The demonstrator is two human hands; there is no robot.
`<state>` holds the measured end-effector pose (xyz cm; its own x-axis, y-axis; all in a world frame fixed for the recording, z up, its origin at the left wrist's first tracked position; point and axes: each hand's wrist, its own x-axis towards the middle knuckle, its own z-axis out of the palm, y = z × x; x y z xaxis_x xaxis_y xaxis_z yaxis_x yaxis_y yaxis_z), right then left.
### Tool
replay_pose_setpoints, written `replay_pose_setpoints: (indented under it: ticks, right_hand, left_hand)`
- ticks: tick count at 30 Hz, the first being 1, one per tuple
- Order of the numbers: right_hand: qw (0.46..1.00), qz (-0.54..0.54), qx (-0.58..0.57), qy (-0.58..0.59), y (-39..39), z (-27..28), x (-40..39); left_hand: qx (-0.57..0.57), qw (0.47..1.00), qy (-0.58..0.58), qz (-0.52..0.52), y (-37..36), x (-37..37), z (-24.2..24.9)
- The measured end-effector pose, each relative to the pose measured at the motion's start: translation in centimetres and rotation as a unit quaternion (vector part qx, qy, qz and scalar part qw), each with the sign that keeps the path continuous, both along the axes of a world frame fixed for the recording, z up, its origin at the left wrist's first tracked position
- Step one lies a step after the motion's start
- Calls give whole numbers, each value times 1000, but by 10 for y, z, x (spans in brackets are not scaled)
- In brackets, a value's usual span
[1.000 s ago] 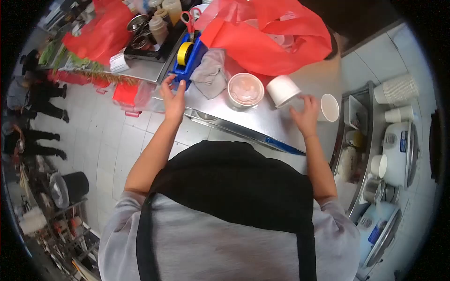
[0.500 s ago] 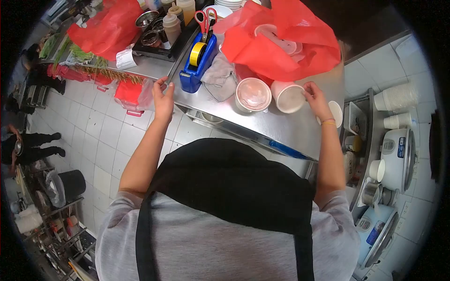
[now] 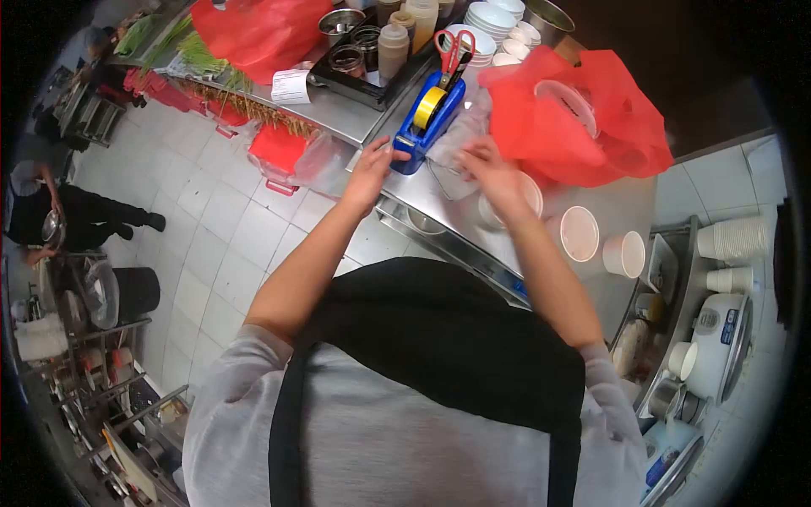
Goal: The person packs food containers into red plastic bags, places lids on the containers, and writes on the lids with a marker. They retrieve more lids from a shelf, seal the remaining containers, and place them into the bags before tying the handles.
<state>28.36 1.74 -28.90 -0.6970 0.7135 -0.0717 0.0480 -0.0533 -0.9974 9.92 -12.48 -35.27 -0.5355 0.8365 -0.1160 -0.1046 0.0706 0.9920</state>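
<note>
My left hand is at the front end of a blue tape dispenser with a yellow roll in it; the fingers are apart and the thumb points at the cutter end. Across from it, my right hand reaches over the counter beside a crumpled grey cloth. Its fingers are loosely bent and a little blurred. Behind that wrist a white paper cup is partly hidden. Two more paper cups, a pinkish-topped cup and a cup near the edge, stand to the right.
A red plastic bag with a round container inside lies on the steel counter. Red-handled scissors stick up from the dispenser. Sauce bottles stand in a black tray. A person stands far left; rice cookers are at right.
My right hand has left the paper cup and moved left toward the cloth and tape dispenser. My left hand has come up to the dispenser's front end. The view has shifted left.
</note>
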Motion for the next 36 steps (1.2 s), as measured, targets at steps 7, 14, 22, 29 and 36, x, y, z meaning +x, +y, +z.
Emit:
replay_pose_setpoints:
  ticks: [7, 14, 22, 29, 36]
  right_hand:
    - [987, -157, -10, -23, -16, -36, -104]
    - [984, 106, 140, 11, -140, 45, -38]
    - [984, 159, 63, 44, -151, 9, -39]
    - [982, 175, -49, -57, -110, 7, 8]
    - [981, -32, -181, -60, -57, 29, 186]
  left_hand:
    - [-42, 998, -41, -30, 7, -8, 17]
    - [-95, 980, -165, -56, 19, -25, 31]
    - [-176, 976, 34, -127, 30, -46, 12]
    - [-39, 926, 368, 70, 12, -24, -6]
    - [132, 983, 126, -38, 78, 127, 100]
